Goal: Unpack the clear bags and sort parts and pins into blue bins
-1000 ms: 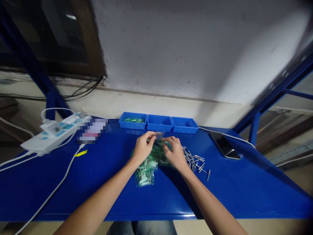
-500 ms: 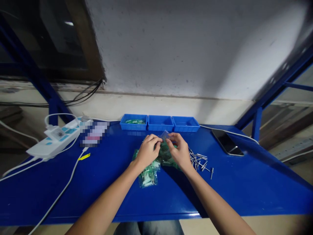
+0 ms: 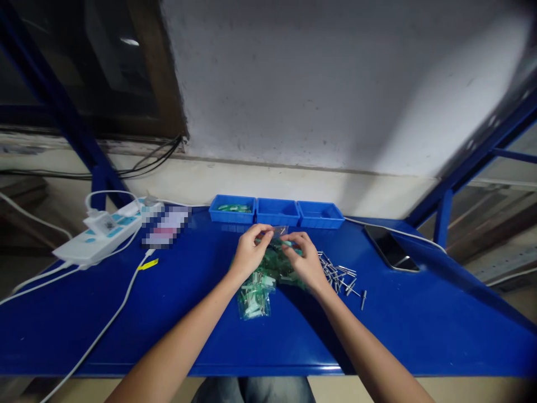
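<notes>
My left hand (image 3: 250, 250) pinches the edge of a small clear plastic bag (image 3: 280, 230) between thumb and fingers, just above the table. At the bag's lower right, the thumb and fingertips of my right hand (image 3: 306, 260) are closed on a small pale green piece (image 3: 287, 243); its exact kind is too small to make out. Below both hands lies a heap of clear packets (image 3: 254, 301) with green and white contents, partly hidden by the hands. Beside my right wrist, several silvery pop rivets (image 3: 338, 273) lie loose.
Three blue bins stand in a row at the back; the left bin (image 3: 232, 217) holds green items. A dark phone (image 3: 391, 248) lies at the right. On the left are a white power strip (image 3: 94, 242), cables and a blurred-out object (image 3: 165, 226). A yellow tag (image 3: 148, 264) hangs on one cable.
The clear bag has tilted, and my left hand has shifted slightly up along its edge. Pale green now shows at my right fingertips. The whole view has moved a little.
</notes>
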Tool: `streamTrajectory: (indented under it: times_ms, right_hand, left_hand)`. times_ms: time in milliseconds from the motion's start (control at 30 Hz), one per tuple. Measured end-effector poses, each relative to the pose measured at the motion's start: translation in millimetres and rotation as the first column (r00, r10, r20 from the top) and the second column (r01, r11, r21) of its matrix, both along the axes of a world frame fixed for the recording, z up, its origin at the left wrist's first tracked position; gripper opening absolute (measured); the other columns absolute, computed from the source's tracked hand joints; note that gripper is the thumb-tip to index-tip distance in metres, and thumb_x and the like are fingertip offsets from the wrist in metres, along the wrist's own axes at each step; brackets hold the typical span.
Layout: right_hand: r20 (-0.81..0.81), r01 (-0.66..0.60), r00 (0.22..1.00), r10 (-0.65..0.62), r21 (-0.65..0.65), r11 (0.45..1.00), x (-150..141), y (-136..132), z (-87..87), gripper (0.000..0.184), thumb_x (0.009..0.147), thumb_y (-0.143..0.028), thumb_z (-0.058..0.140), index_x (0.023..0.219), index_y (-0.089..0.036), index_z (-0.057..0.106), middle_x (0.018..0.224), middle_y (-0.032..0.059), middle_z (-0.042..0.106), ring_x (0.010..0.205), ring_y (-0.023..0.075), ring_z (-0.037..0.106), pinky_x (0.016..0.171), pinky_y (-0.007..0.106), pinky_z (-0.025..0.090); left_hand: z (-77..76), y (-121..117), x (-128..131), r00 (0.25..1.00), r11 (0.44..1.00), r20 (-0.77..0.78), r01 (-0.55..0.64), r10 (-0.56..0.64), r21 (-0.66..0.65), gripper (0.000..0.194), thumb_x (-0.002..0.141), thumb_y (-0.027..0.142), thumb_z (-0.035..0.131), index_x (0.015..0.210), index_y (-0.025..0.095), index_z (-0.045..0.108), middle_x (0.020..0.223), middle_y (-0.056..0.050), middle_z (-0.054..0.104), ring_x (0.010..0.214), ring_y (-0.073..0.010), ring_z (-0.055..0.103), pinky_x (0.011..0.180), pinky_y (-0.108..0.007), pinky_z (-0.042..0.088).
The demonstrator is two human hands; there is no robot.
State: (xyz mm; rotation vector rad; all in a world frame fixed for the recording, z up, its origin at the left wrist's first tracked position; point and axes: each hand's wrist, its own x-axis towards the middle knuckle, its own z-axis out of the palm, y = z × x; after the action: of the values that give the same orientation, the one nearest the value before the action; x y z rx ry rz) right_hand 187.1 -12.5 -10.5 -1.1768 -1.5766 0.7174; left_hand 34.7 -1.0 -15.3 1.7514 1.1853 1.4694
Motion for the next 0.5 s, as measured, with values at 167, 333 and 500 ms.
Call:
streamTrajectory:
  times_ms: [167,333,500]
  right_hand:
    - [-0.413,-0.184,0.907,0.084,-0.208,0.961,3.1,4.8,5.3,0.034,0.078,-0.048,0.055,0.071,-0.016,0.064,0.068,0.0033,0.063,0.067,0.0163,0.058,0.065,0.028,0.045]
    - [-0.317,-0.060,0.948,0.008,-0.153,0.986,2.4,7.0,-1.6,0.024,0.073,-0.036,0.061,0.083,-0.015,0.067,0.074,0.0050,0.068,0.068,0.0175,0.061,0.063,0.028,0.046]
    - [0.009,0.025,1.000,-0.027,0.186,0.982,-0.1,-1.1,-2.1,0.022,0.080,-0.023,0.051,0.091,-0.019,0.069,0.092,0.0071,0.068,0.082,0.0198,0.062,0.073,0.032,0.049]
  left_hand:
    - [4.0,-6.6,0.7,0.969,0.973,-0.247,0.069,-0.013,0.219,0.018,0.086,0.018,0.051,0.091,0.020,0.068,0.093,-0.006,0.058,0.085,-0.0157,0.058,0.069,-0.025,0.047]
    - [-0.2,-6.9,2.2,0.944,0.988,-0.327,0.091,-0.047,0.123,0.020,0.082,0.019,0.054,0.096,0.023,0.068,0.104,-0.007,0.052,0.093,-0.0180,0.056,0.077,-0.029,0.048]
    - [5.4,-2.7,1.1,0.999,0.981,0.015,0.054,-0.052,-0.186,0.032,0.084,0.042,0.051,0.083,0.016,0.069,0.102,-0.009,0.053,0.087,-0.0190,0.057,0.069,-0.029,0.047]
